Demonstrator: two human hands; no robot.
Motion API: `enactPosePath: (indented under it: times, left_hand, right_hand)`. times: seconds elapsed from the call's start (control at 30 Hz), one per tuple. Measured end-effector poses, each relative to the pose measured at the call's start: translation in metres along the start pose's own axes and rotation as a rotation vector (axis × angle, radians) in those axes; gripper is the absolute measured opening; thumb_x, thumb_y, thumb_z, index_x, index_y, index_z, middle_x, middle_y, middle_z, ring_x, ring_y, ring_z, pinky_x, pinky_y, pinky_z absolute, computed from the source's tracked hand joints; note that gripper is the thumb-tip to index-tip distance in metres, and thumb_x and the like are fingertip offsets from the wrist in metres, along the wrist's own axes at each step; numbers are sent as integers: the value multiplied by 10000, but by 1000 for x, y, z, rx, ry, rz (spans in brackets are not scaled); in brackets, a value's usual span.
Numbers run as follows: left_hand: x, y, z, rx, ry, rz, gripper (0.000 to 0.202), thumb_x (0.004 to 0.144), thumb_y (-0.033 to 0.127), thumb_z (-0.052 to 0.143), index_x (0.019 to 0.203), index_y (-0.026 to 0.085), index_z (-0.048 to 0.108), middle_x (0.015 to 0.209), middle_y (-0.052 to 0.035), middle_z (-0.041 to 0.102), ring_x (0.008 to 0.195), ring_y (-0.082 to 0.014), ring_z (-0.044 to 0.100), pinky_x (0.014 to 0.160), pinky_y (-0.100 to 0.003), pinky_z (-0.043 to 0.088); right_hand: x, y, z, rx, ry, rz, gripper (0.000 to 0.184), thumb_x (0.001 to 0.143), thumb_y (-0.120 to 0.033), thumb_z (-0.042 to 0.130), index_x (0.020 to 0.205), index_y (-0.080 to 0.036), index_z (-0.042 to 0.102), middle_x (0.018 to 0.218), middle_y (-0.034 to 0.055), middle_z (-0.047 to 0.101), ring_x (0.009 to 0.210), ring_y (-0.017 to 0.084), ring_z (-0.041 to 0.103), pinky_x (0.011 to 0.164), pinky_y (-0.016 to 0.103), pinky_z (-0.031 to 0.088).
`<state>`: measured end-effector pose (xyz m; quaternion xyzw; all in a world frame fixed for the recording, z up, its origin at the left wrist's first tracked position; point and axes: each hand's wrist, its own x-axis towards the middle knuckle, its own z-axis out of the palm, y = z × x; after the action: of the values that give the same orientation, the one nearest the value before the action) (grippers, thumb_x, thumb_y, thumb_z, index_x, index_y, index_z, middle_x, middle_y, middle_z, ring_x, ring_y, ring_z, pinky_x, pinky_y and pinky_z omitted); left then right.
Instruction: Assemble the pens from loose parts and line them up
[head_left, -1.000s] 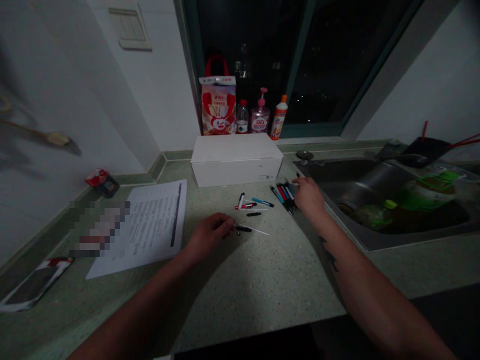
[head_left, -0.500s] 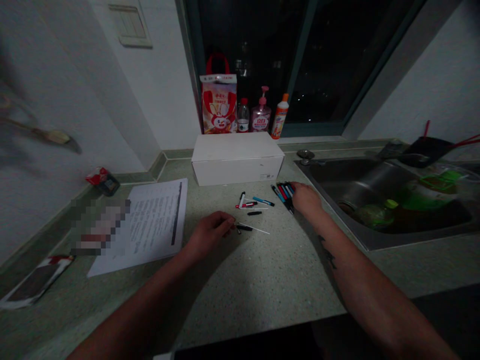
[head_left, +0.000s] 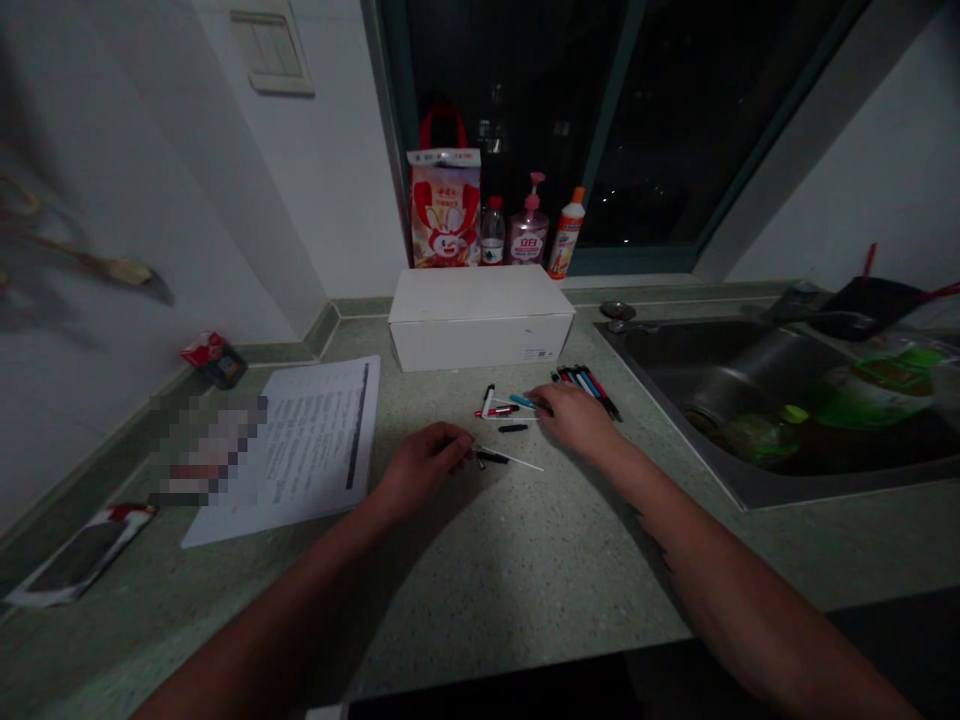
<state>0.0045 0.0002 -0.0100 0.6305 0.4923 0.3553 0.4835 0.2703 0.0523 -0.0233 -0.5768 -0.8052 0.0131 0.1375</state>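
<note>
My left hand (head_left: 424,465) is curled with its fingertips pinched together, right at a dismantled black pen part (head_left: 491,456) and a thin white refill (head_left: 514,460). Whether it holds anything small is hidden. My right hand (head_left: 574,420) lies flat, with its fingers over the end of a blue pen (head_left: 521,401). A red-and-white pen (head_left: 495,410) and a short black pen piece (head_left: 513,428) lie between my hands. Just beyond my right hand is a row of several coloured pens (head_left: 585,386).
A white cardboard box (head_left: 480,318) stands behind the pens on the speckled green countertop (head_left: 510,560). A printed paper sheet (head_left: 322,445) lies to the left. A steel sink (head_left: 750,400) holding green items is to the right. Bottles and a red-handled bag stand on the windowsill.
My right hand has moved left, away from the pen row and onto the blue pen. The pens in that row now lie spread out. My left hand has stayed in place.
</note>
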Motion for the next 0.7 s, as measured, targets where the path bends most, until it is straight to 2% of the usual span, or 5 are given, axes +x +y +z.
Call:
enactPosePath:
  times: [0.13, 0.27, 0.5, 0.6, 0.7]
  left_hand:
    - [0, -1, 0, 18, -1, -2, 248, 855, 429, 606, 805, 197, 679, 764, -65, 722, 642, -178, 590, 633, -317, 468]
    - [0, 0, 0, 14, 9, -14, 252, 853, 429, 608, 806, 191, 677, 753, -59, 720, 644, -173, 588, 633, -312, 469]
    - [-1, 3, 0, -4, 18, -14, 217, 848, 393, 603, 841, 185, 663, 750, -49, 717, 642, -167, 598, 633, -311, 470]
    - [-3, 4, 0, 24, 50, 20, 202, 834, 376, 618, 862, 181, 662, 774, -48, 717, 693, -180, 631, 659, -315, 486]
    - [-7, 6, 2, 50, 71, 109, 256, 821, 377, 647, 994, 190, 675, 833, -40, 715, 768, -189, 662, 725, -326, 513]
  right_hand:
    - [1, 3, 2, -25, -2, 7, 313, 890, -115, 552, 1157, -165, 708, 1136, 120, 744, 1072, 271, 666, 943, 366, 481]
    - [4, 7, -4, -8, 85, 32, 347, 880, -101, 532, 1189, -147, 684, 1125, 136, 731, 1061, 272, 660, 963, 373, 469]
    - [-1, -6, -15, 319, 321, -110, 225, 898, -182, 543, 1081, -169, 672, 1013, 108, 701, 949, 241, 667, 855, 351, 507]
    - [-7, -24, -13, 416, 319, -169, 191, 929, -239, 537, 1070, -197, 659, 1024, 98, 710, 942, 236, 675, 842, 358, 511]
    - [-15, -44, -11, 427, 214, -233, 186, 934, -239, 540, 1074, -214, 661, 1014, 90, 729, 932, 232, 682, 831, 361, 513]
